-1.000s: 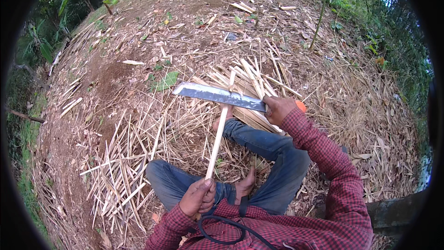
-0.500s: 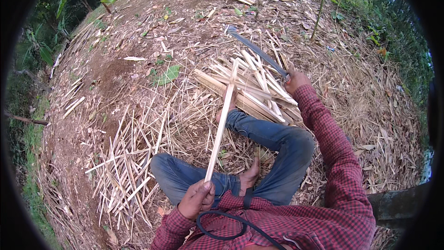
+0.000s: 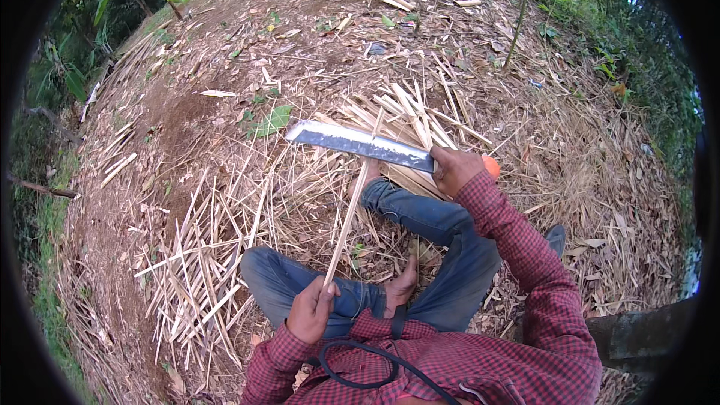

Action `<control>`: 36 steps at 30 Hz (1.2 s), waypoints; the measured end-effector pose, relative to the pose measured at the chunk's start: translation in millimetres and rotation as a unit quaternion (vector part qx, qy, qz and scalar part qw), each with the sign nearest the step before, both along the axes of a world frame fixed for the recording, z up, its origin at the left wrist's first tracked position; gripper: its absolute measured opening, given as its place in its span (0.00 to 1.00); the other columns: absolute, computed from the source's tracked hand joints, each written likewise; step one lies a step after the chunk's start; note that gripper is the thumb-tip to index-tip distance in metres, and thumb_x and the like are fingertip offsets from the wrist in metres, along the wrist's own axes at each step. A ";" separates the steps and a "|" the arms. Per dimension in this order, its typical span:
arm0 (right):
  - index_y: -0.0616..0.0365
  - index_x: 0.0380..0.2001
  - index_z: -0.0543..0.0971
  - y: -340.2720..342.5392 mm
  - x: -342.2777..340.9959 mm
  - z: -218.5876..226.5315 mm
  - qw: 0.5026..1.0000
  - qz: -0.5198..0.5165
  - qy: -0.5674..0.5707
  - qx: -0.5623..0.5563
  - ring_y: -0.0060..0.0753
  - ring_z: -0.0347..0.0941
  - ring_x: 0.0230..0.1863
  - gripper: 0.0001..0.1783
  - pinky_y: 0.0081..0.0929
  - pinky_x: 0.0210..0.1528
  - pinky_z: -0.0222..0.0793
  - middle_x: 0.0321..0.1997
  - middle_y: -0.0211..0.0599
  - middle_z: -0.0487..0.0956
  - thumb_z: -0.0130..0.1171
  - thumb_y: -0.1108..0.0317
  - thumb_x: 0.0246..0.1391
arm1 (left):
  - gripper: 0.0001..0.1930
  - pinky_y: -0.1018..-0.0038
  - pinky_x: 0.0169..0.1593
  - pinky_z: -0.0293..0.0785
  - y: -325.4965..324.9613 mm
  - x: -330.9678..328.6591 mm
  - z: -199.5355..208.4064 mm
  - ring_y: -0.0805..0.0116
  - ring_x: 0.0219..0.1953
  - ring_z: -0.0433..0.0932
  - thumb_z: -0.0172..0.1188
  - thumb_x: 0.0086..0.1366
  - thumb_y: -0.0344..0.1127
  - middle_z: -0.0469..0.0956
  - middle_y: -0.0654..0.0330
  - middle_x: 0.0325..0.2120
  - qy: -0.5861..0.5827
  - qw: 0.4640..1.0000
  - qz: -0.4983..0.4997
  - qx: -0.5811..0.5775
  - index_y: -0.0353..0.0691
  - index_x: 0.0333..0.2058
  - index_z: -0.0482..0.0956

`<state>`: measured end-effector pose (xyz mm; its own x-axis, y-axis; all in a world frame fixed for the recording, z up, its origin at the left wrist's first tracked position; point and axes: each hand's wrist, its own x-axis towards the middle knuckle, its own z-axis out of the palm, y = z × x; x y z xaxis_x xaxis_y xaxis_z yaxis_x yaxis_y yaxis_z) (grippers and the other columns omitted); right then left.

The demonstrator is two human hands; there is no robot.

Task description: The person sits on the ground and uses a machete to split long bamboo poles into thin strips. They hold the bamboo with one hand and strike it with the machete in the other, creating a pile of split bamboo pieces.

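Near my left knee, my left hand [image 3: 311,311] is closed round the lower end of a long, pale split strip [image 3: 349,225], bamboo by its look. The strip slants up and away to my forward bare foot [image 3: 370,170]. My right hand [image 3: 456,170] grips a machete [image 3: 360,144] with an orange handle end. Its broad, worn blade points left and lies across the strip's far part in this view. Whether the edge touches the strip I cannot tell. Behind the blade is a pile of wider split pieces [image 3: 411,109].
A heap of thin cut strips [image 3: 199,285] lies left of my bent left leg [image 3: 281,277]. Shavings and dry leaves cover the ground. A green leaf [image 3: 274,121] lies ahead. A dark log or beam [image 3: 637,334] is at my right, and a thin stem [image 3: 520,19] stands far right.
The machete has swung from pointing far ahead to lying leftward across the strip. My right hand has come in left and nearer. My left hand has shifted slightly left, and the strip has turned.
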<state>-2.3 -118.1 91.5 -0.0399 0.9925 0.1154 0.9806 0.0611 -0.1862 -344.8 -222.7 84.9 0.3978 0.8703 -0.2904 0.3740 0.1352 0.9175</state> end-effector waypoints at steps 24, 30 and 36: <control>0.53 0.34 0.72 -26.7 0.5 -11.0 0.993 0.051 0.052 0.093 0.41 0.75 0.29 0.15 0.35 0.31 0.71 0.25 0.37 0.75 0.61 0.65 0.39 | 0.12 0.86 0.16 0.49 16.6 -1.7 -13.5 0.85 0.13 0.53 0.44 0.69 0.40 0.59 0.71 0.13 -0.167 0.971 0.097 -0.142 0.36 0.35 0.68; 0.54 0.30 0.69 -50.7 -46.7 -34.6 0.974 0.214 0.024 0.072 0.38 0.73 0.29 0.16 0.34 0.28 0.69 0.25 0.34 0.71 0.61 0.70 0.32 | 0.09 0.85 0.13 0.48 18.1 14.9 -10.1 0.84 0.11 0.51 0.45 0.68 0.40 0.56 0.71 0.13 -0.228 0.937 0.106 -0.241 0.41 0.32 0.64; 0.54 0.33 0.72 -22.2 -33.4 -34.0 0.990 0.126 0.018 0.057 0.40 0.75 0.29 0.19 0.34 0.29 0.70 0.26 0.35 0.74 0.63 0.66 0.33 | 0.09 0.84 0.12 0.48 -1.7 3.2 3.9 0.83 0.09 0.50 0.43 0.68 0.41 0.55 0.70 0.12 -0.250 0.923 0.097 -0.276 0.43 0.32 0.64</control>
